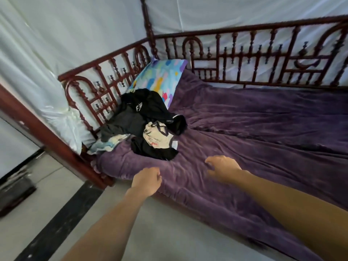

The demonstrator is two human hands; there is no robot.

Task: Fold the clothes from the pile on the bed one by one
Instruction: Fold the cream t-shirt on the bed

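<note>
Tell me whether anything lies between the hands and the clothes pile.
Nothing visible does. Only bare purple blanket separates the left hand and right hand from the clothes pile, and neither touches it.

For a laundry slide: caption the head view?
Bare left hand and right hand reach toward black-and-cream clothes pile on purple plush blanket.

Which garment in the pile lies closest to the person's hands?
The cream printed garment with black trim, at the pile's front edge; the black logo top and grey piece lie farther back.
</note>
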